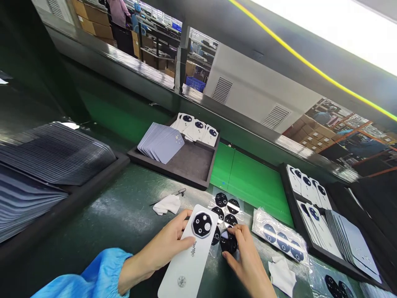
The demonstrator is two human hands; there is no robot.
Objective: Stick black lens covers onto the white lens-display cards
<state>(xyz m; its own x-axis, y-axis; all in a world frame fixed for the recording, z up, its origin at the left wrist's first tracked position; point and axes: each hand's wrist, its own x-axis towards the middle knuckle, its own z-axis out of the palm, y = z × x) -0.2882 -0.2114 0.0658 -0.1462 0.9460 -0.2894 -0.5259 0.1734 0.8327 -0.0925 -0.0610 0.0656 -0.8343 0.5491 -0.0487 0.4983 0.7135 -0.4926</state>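
Note:
My left hand (161, 246) grips a white phone back panel (186, 269) by its sides, thumb on its face. The panel is tilted and carries a black octagonal camera plate near its upper end, with dark lettering below. Beside it, my right hand (248, 258) pinches a black lens cover (228, 245) between thumb and fingers; a pale patch shows on its upper part. Under and behind the right hand lies a clear sheet with several black lens covers (221, 200). The right hand's fingers partly hide that sheet.
A white cloth (167, 205) and a thin dark tool (180, 192) lie behind my left hand. A black tray (198, 165) holds grey and white panels. Right are a film-wrapped stack (279, 238), another cloth (282, 275) and more trayed panels (353, 240). Dark panels (56, 153) fill the left tray.

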